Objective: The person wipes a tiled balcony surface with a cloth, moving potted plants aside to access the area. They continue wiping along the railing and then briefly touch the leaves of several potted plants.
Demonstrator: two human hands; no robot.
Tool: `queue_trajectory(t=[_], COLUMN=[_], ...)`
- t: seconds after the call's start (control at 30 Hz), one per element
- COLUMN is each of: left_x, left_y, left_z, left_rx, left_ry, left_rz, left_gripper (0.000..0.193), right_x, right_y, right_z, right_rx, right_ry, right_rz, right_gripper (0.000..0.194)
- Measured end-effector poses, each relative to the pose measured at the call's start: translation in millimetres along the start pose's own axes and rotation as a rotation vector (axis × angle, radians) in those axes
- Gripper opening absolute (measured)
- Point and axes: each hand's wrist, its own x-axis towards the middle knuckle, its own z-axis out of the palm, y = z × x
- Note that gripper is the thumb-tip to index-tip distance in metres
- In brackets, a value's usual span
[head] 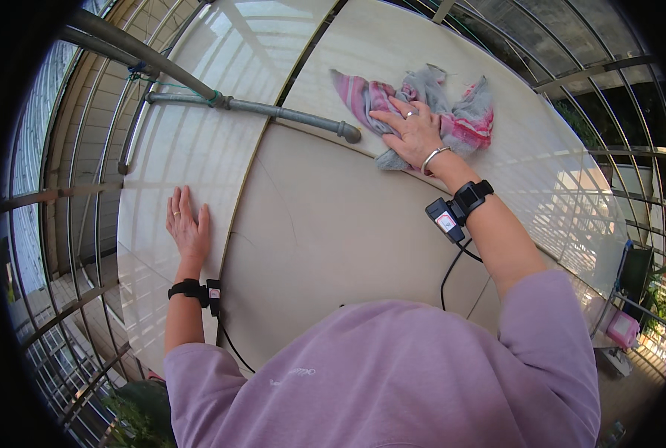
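Note:
My right hand (414, 131) lies palm down with spread fingers on a crumpled grey and pink striped cloth (467, 130). The cloth rests on a pale, glossy slab (333, 73), close to its inner edge. My left hand (188, 227) is flat on another pale slab (198, 140) at the left, its fingers pointing away from me, with nothing in it. Beneath the right palm the cloth is hidden, so I cannot tell how firmly it is pressed. Each wrist bears a black strap with a small cabled device.
A grey metal pipe frame (288, 113) with an elbow end stands over the slabs, left of the cloth. Metal bars (601, 67) enclose both sides. Between the slabs lies a beige tiled surface (333, 224). A pink container (624, 329) stands at the lower right, green plants at the lower left.

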Motion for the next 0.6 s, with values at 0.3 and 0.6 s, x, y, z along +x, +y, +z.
queue_trajectory(t=[0.3,0.6], left_x=[4.3,5.9], left_y=[-12.3,-15.2], left_z=[9.5,12.1], left_rx=[0.040,0.068], left_ry=[-0.009,-0.008], left_rz=[0.003,-0.006], left_gripper=[0.058,0.057], right_x=[-90.8,-251.9], right_y=[-7.6,116.9], right_z=[12.3,9.8], right_rx=[0.137,-0.106], right_ry=[0.182,0.308], right_rz=[0.127,0.810], right_gripper=[0.047,0.050])
